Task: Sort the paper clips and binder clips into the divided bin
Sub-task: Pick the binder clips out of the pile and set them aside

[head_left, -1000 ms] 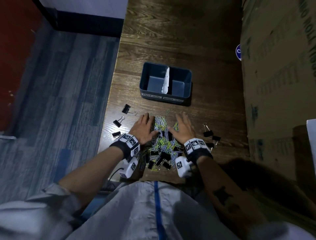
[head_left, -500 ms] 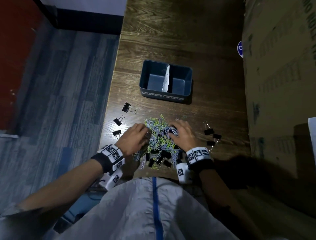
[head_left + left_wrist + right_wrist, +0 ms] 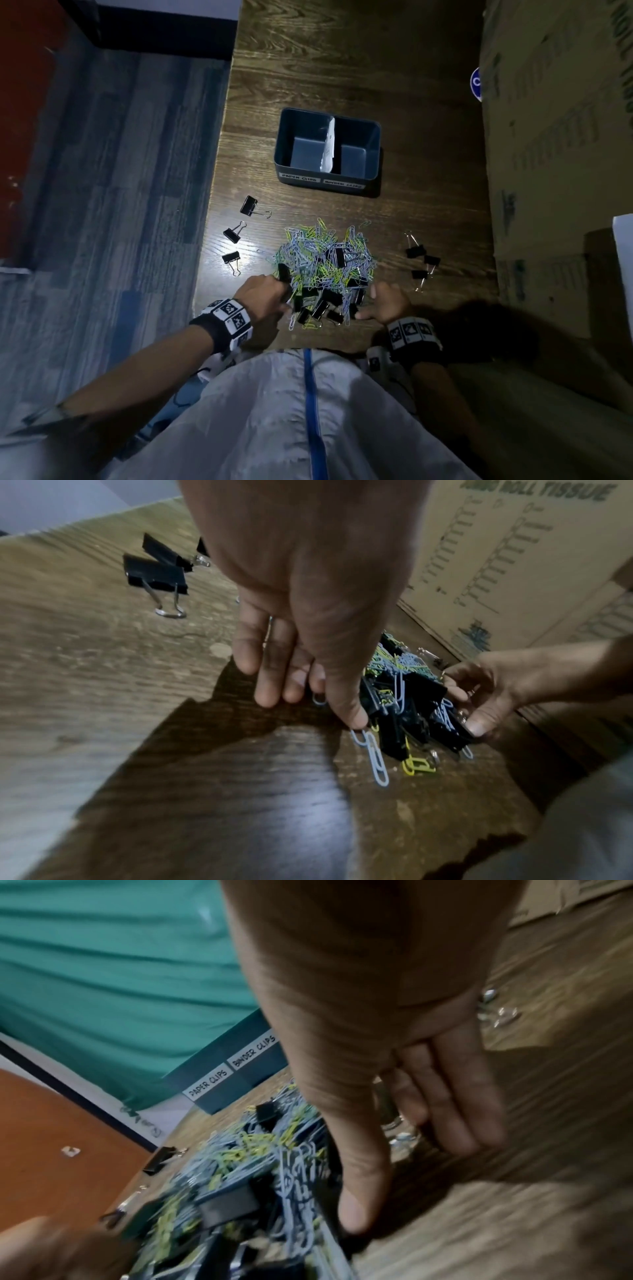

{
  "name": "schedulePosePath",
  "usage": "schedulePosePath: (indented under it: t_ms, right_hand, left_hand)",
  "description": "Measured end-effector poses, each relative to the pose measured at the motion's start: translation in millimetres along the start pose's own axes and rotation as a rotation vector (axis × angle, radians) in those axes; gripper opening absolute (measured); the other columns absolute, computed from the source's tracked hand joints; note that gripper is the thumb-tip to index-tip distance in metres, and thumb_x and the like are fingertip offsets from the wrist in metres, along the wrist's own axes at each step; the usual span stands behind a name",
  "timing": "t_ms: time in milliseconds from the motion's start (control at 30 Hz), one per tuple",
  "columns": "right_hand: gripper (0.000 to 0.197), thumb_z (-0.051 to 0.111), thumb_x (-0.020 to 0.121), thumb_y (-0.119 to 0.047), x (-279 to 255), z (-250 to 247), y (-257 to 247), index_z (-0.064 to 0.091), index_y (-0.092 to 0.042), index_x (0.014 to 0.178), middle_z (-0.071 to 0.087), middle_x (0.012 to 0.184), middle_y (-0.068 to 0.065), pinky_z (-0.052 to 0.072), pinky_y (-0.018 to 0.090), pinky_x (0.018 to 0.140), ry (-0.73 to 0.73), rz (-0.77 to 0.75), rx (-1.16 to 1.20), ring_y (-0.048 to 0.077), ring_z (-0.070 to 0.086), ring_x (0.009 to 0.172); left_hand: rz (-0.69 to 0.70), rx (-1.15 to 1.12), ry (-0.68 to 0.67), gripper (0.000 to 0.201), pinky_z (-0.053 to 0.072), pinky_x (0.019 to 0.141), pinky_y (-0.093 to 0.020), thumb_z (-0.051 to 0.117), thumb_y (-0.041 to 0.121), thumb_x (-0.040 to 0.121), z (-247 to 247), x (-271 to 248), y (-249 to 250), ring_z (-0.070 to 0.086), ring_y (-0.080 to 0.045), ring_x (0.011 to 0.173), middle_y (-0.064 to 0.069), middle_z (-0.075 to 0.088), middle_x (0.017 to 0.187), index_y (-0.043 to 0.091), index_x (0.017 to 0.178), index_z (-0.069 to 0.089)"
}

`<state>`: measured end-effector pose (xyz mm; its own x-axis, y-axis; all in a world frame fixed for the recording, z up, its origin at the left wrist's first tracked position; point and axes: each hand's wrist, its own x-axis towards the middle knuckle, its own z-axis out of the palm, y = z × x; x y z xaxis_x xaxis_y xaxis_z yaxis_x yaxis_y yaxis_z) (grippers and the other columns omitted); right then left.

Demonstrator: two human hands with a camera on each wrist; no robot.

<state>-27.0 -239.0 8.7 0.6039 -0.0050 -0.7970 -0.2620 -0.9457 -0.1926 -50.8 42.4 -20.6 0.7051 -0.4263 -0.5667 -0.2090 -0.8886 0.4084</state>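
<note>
A dark blue divided bin point(image 3: 371, 150) stands on the wooden table, labelled PAPER CLIPS on the left and BINDER CLIPS on the right; both halves look bare. In front of it lies a mixed pile point(image 3: 325, 260) of blue and yellow paper clips with black binder clips. Three loose binder clips point(image 3: 234, 234) lie to its left and three more point(image 3: 421, 260) to its right. My left hand point(image 3: 274, 291) touches the pile's near left edge, thumb tip on the table point(image 3: 352, 718). My right hand point(image 3: 376, 303) cups the near right edge, thumb against a binder clip. Neither hand plainly holds anything.
A large cardboard box point(image 3: 555, 137) walls off the table's right side. The table's left edge point(image 3: 219, 192) drops to blue-grey flooring. A white sheet corner point(image 3: 624, 246) shows at the far right.
Both hands have drawn back toward my body, from on top of the pile to its near edge. The far part of the pile is now uncovered.
</note>
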Motion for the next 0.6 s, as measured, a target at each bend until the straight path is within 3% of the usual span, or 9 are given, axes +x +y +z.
schedulePosePath:
  t_ms: [67,133,200,300,400,500,600]
  right_hand:
    - [0.043,0.087,0.073,-0.034,4.7,8.1,-5.8,0.049,-0.018,0.086,0.056,0.082,-0.005,0.044,0.032,0.072,0.073,-0.032,0.05,0.02,0.056,0.086]
    - [0.037,0.084,0.077,-0.031,5.8,7.5,-8.7,0.049,-0.02,0.082,0.059,0.083,-0.003,0.044,0.031,0.071,0.156,-0.044,0.091,0.02,0.058,0.083]
    - [0.035,0.083,0.077,-0.032,6.6,4.2,-8.0,0.049,-0.024,0.078,0.061,0.082,-0.003,0.047,0.032,0.071,0.19,-0.049,0.102,0.021,0.061,0.08]
    - [0.038,0.085,0.073,-0.039,3.0,4.5,-7.0,0.05,-0.024,0.073,0.062,0.079,-0.004,0.049,0.034,0.071,0.141,-0.093,0.044,0.02,0.061,0.077]
    - [0.046,0.087,0.069,-0.04,-3.2,15.9,-11.0,0.044,-0.027,0.076,0.06,0.084,-0.005,0.05,0.035,0.071,0.091,-0.143,0.015,0.017,0.06,0.079]
    - [0.048,0.088,0.068,-0.036,-3.2,28.7,-14.5,0.042,-0.026,0.081,0.058,0.093,-0.003,0.054,0.042,0.076,0.167,-0.179,0.009,0.021,0.06,0.084]
    - [0.04,0.085,0.073,-0.03,-0.8,34.2,-15.0,0.048,-0.025,0.088,0.06,0.096,-0.001,0.056,0.044,0.074,0.242,-0.218,-0.001,0.022,0.061,0.083]
  left_hand:
    - [0.006,-0.152,0.01,0.011,0.053,0.064,-0.031,0.065,0.022,0.089,2.8,5.5,-2.8,0.062,-0.017,0.069,-0.001,0.064,0.08,0.014,0.088,0.057]
    - [0.007,-0.121,0.086,0.008,0.056,0.064,-0.034,0.06,0.02,0.092,0.8,6.5,-4.2,0.062,-0.018,0.068,-0.001,0.063,0.081,0.013,0.093,0.056]
    - [0.035,-0.067,0.156,0.008,0.056,0.06,-0.036,0.054,0.025,0.093,-1.4,3.8,-4.5,0.061,-0.019,0.065,0.0,0.061,0.08,0.017,0.096,0.051]
    - [0.152,0.019,0.217,0.027,0.055,0.054,-0.032,0.046,0.04,0.096,-2.6,-2.3,1.0,0.06,-0.016,0.065,-0.002,0.061,0.098,0.018,0.111,0.048]
    - [0.354,0.249,0.161,0.047,0.053,0.051,-0.031,0.052,0.051,0.091,3.5,-3.4,17.3,0.062,-0.02,0.071,-0.008,0.059,0.111,0.014,0.12,0.047]
    - [0.435,0.357,0.064,0.062,0.048,0.05,-0.03,0.076,0.035,0.071,7.3,-3.0,35.1,0.055,-0.018,0.081,-0.005,0.049,0.112,0.02,0.122,0.043]
    - [0.343,0.359,0.035,0.072,0.046,0.056,-0.029,0.078,0.013,0.064,5.9,0.7,40.4,0.052,-0.016,0.088,-0.003,0.046,0.116,0.022,0.125,0.039]
